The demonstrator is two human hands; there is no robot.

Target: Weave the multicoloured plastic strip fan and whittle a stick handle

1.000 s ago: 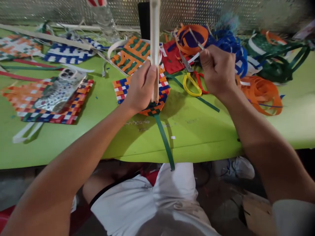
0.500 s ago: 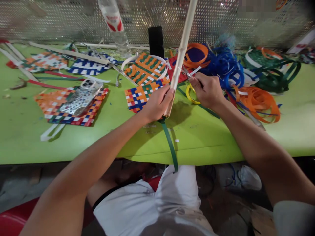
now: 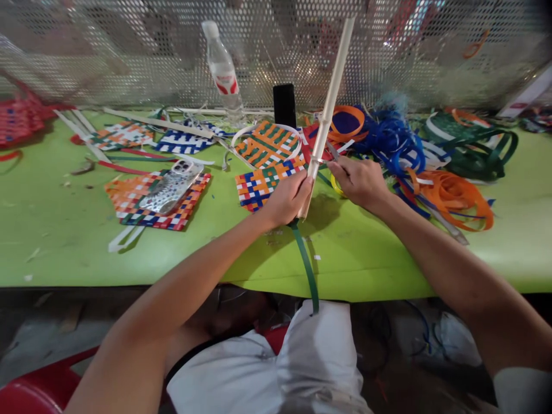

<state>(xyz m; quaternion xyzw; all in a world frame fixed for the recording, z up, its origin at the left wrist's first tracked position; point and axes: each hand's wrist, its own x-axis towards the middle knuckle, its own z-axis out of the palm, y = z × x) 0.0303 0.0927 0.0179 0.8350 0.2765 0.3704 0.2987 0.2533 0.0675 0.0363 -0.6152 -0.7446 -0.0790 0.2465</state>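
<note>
In the head view there are two hands and one pale stick point(image 3: 330, 103), which stands tilted over the middle of the tabletop point(image 3: 366, 259). The left hand point(image 3: 288, 198) has its fingers wrapped tightly around the stick near its lower end. The right hand point(image 3: 361, 179) has its fingers curled together, pinching a slim tool point(image 3: 318, 160) that seems to lie across the stick, though it is too small to make out well.

Five patterned woven pieces are counted: one orange and white point(image 3: 125, 135), one blue and white point(image 3: 185, 138), one orange and green point(image 3: 267, 144), one checked piece point(image 3: 252, 187) beside the left hand, and another beneath a patterned phone point(image 3: 166, 192). A second, black phone point(image 3: 284, 105) stands upright near one bottle point(image 3: 225, 80). There are two orange coils point(image 3: 463, 198), one blue heap point(image 3: 394, 135) and one green heap point(image 3: 474, 152).

The left hand hides part of the nearer checked piece. A red piece point(image 3: 309, 137) is partly behind the stick. The right hand covers most of a yellow handle point(image 3: 336, 187). One green strip point(image 3: 307, 267) drops over the tabletop edge; its upper end is hard to trace.
</note>
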